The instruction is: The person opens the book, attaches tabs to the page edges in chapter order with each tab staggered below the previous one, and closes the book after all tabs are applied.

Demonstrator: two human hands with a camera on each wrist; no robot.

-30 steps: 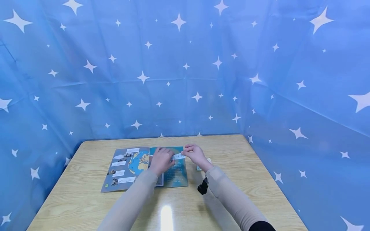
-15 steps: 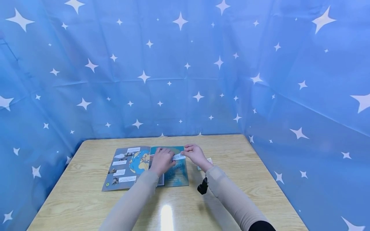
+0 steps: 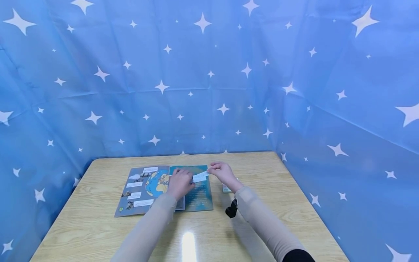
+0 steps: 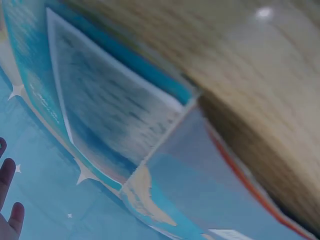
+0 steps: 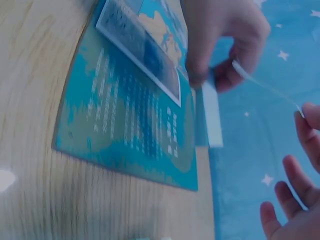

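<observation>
My left hand [image 3: 180,183] grips a small pale blue-and-white paper piece [image 5: 212,112] above the right page of an open booklet [image 3: 199,198]. A thin whitish strip [image 5: 265,90] stretches from it to my right hand [image 3: 223,174], which pinches the strip's end between thumb and index finger. The other right fingers [image 5: 290,197] are spread apart. In the left wrist view, only some left fingertips [image 4: 7,175] show at the edge; the paper is out of sight there. The booklet's left page carries a globe picture [image 3: 158,183] and white text boxes.
A small light card or packet [image 3: 226,189] lies on the table right of the booklet, partly hidden by my right wrist. A photo-like panel [image 5: 145,50] lies across the booklet's inner page. Blue star-patterned curtains [image 3: 209,91] surround the wooden table [image 3: 262,171].
My right hand has moved slightly up and right, and the strip it pinches now separates from the pale paper piece. The left hand has shifted slightly left. The booklet stays in place.
</observation>
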